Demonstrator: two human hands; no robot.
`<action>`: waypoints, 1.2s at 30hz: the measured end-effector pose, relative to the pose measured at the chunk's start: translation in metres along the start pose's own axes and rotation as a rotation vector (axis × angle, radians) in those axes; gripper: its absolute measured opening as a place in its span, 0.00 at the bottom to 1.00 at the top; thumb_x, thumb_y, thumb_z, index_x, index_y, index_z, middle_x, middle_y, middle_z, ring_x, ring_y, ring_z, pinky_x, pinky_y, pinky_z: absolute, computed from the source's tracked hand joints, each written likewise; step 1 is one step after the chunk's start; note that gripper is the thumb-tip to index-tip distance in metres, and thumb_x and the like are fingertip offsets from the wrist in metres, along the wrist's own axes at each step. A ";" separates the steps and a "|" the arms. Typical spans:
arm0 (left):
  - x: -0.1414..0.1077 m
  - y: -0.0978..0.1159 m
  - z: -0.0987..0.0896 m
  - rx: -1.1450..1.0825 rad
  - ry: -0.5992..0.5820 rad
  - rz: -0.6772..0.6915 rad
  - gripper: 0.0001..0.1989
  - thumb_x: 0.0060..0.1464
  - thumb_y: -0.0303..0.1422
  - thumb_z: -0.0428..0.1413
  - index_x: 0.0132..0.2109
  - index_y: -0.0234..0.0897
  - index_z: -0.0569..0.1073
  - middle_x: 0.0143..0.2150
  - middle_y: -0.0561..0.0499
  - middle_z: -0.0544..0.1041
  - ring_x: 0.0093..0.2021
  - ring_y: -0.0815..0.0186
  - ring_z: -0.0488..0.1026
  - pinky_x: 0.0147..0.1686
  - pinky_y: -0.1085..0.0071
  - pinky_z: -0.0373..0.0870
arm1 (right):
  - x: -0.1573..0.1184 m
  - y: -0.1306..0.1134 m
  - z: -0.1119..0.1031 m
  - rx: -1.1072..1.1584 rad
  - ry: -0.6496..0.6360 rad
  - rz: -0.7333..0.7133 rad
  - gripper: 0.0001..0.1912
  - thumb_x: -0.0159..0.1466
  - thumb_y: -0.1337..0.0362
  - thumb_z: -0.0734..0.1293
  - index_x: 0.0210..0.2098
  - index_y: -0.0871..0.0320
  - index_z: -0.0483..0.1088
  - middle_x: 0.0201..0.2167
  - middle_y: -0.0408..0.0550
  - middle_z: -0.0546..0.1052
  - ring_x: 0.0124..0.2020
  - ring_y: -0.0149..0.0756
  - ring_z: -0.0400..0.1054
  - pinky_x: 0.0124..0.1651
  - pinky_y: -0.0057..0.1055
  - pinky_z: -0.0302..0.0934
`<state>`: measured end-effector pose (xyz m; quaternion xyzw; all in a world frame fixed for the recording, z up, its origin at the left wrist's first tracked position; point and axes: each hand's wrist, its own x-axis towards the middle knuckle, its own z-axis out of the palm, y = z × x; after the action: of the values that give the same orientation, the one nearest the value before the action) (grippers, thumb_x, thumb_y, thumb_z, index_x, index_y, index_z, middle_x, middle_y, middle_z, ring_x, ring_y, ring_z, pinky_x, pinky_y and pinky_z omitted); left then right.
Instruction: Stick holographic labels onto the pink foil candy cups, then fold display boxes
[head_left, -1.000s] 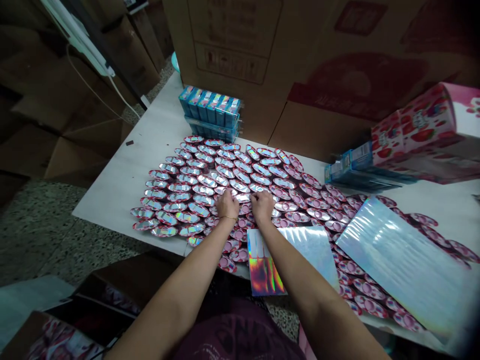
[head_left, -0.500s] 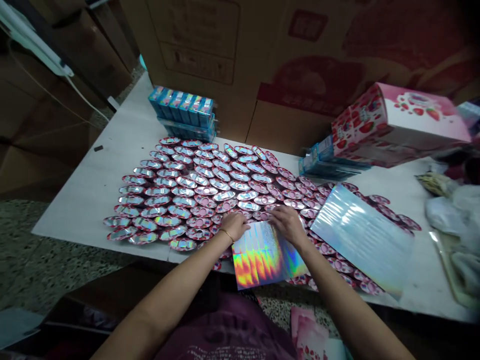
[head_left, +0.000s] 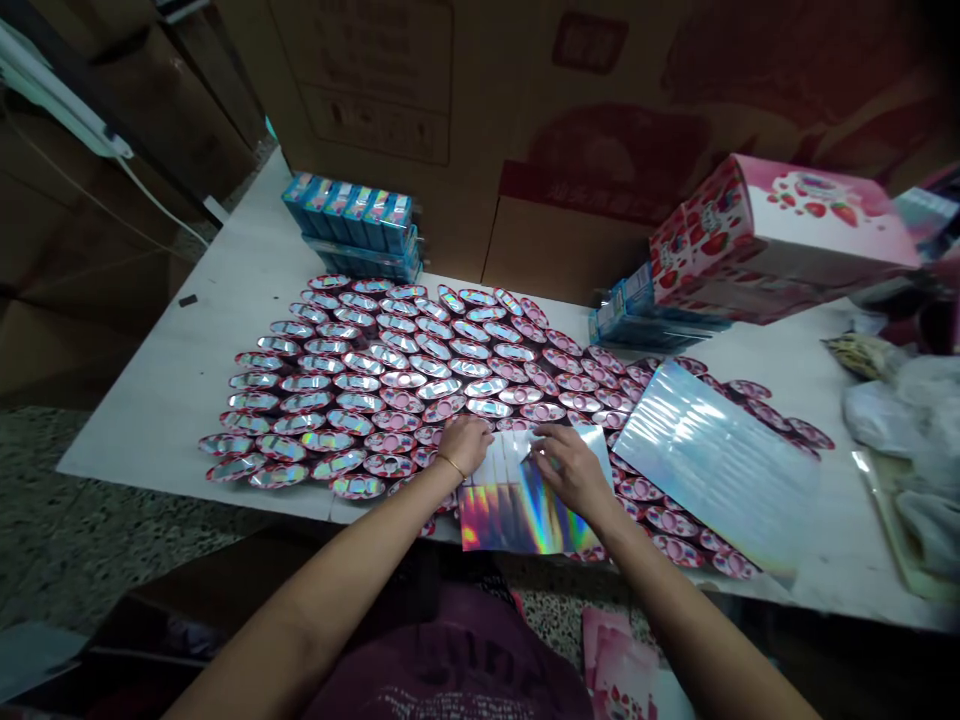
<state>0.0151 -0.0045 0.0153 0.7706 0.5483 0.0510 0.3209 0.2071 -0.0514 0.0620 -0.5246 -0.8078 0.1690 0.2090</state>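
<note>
My left hand (head_left: 465,446), with a thin bangle at the wrist, is closed on the upper left edge of a shiny holographic sheet (head_left: 495,520). Pale strip-like rows cross this rainbow-tinted sheet. Over its upper middle, my right hand (head_left: 574,468) has its fingers bent together in a pinch; whatever is between the fingertips is too small to make out. Beneath and around the sheet stand many red-rimmed oval packs (head_left: 394,420) in close rows. Shiny strips cover the tops of many on the left, while others show pink tops.
A second holographic sheet (head_left: 712,460) lies over packs on the right. Blue boxes (head_left: 352,225) stand at the back left, others (head_left: 637,315) beside a strawberry-print carton (head_left: 780,235). A big cardboard box (head_left: 480,120) walls off the back. Plastic bags (head_left: 892,420) lie at the right.
The right hand has drawn back slightly from the sheet's top edge onto its surface, fingers now pinched. The sheet lies flatter and more level. The left hand stays at its corner.
</note>
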 end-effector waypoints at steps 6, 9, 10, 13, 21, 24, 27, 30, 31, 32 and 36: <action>-0.011 -0.009 -0.003 -0.302 0.195 -0.008 0.10 0.54 0.35 0.48 0.38 0.39 0.73 0.44 0.47 0.73 0.48 0.60 0.64 0.49 0.61 0.57 | 0.038 -0.031 -0.037 0.289 -0.093 0.277 0.06 0.57 0.65 0.60 0.24 0.57 0.65 0.27 0.44 0.69 0.30 0.32 0.63 0.33 0.29 0.58; -0.024 -0.010 -0.009 -0.871 0.213 -0.064 0.18 0.57 0.40 0.43 0.44 0.36 0.72 0.43 0.47 0.74 0.45 0.64 0.68 0.46 0.65 0.62 | 0.055 -0.029 -0.022 0.451 -0.046 0.423 0.08 0.55 0.62 0.60 0.25 0.58 0.67 0.25 0.44 0.70 0.28 0.31 0.63 0.29 0.27 0.56; -0.027 -0.010 -0.011 -1.045 0.202 -0.099 0.20 0.57 0.42 0.42 0.45 0.34 0.71 0.42 0.46 0.75 0.42 0.65 0.69 0.43 0.67 0.63 | 0.059 -0.029 -0.015 0.503 -0.041 0.475 0.08 0.55 0.61 0.61 0.25 0.58 0.68 0.24 0.44 0.70 0.27 0.31 0.63 0.28 0.27 0.56; -0.036 -0.014 -0.016 -1.324 0.225 -0.213 0.20 0.48 0.43 0.54 0.43 0.32 0.72 0.36 0.47 0.75 0.36 0.67 0.70 0.37 0.72 0.65 | 0.068 -0.035 0.005 0.650 -0.066 0.599 0.10 0.53 0.58 0.63 0.25 0.59 0.68 0.21 0.43 0.70 0.24 0.30 0.63 0.26 0.26 0.55; -0.033 -0.085 -0.042 -1.248 0.495 -0.405 0.17 0.38 0.32 0.60 0.39 0.31 0.70 0.24 0.55 0.71 0.24 0.74 0.66 0.29 0.76 0.63 | 0.111 -0.062 0.096 0.755 0.126 0.642 0.13 0.50 0.54 0.66 0.23 0.59 0.70 0.20 0.43 0.71 0.25 0.32 0.63 0.30 0.28 0.56; -0.018 -0.120 -0.061 -0.979 0.526 -0.451 0.15 0.41 0.30 0.58 0.40 0.33 0.69 0.23 0.56 0.70 0.24 0.72 0.67 0.28 0.75 0.62 | 0.133 -0.074 0.135 0.611 0.251 0.618 0.13 0.52 0.55 0.64 0.24 0.59 0.71 0.25 0.45 0.72 0.30 0.34 0.64 0.36 0.30 0.56; 0.000 -0.143 -0.078 -0.586 0.509 -0.428 0.14 0.44 0.28 0.56 0.42 0.35 0.69 0.24 0.55 0.71 0.27 0.69 0.68 0.30 0.74 0.62 | 0.152 -0.084 0.156 0.378 0.286 0.663 0.11 0.54 0.58 0.63 0.25 0.59 0.73 0.29 0.47 0.73 0.34 0.36 0.63 0.40 0.32 0.54; 0.014 -0.152 -0.086 -0.304 0.469 -0.406 0.16 0.46 0.28 0.55 0.45 0.36 0.68 0.27 0.53 0.73 0.30 0.68 0.69 0.33 0.73 0.63 | 0.164 -0.089 0.165 0.131 0.234 0.711 0.11 0.56 0.60 0.62 0.27 0.58 0.73 0.33 0.49 0.73 0.37 0.40 0.61 0.42 0.35 0.50; 0.017 -0.153 -0.087 -0.243 0.455 -0.403 0.16 0.47 0.28 0.55 0.46 0.36 0.67 0.28 0.53 0.73 0.30 0.67 0.69 0.34 0.73 0.63 | 0.166 -0.090 0.166 0.072 0.213 0.715 0.11 0.57 0.60 0.61 0.27 0.57 0.73 0.33 0.50 0.73 0.38 0.40 0.60 0.42 0.36 0.49; 0.020 -0.153 -0.087 -0.190 0.444 -0.397 0.16 0.48 0.28 0.54 0.46 0.37 0.67 0.29 0.52 0.74 0.32 0.67 0.70 0.35 0.72 0.63 | 0.167 -0.090 0.167 0.027 0.191 0.711 0.11 0.57 0.60 0.60 0.28 0.57 0.73 0.34 0.50 0.72 0.39 0.41 0.60 0.42 0.36 0.49; 0.025 -0.147 -0.082 -0.022 0.407 -0.343 0.15 0.50 0.27 0.52 0.46 0.37 0.67 0.31 0.49 0.73 0.37 0.63 0.70 0.40 0.69 0.63 | 0.171 -0.091 0.170 -0.085 0.127 0.668 0.12 0.58 0.61 0.59 0.29 0.58 0.72 0.36 0.52 0.71 0.41 0.43 0.58 0.41 0.37 0.47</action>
<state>-0.1296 0.0819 -0.0083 0.6367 0.7236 0.1558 0.2162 -0.0125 0.0608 -0.0111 -0.7778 -0.5832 0.1611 0.1699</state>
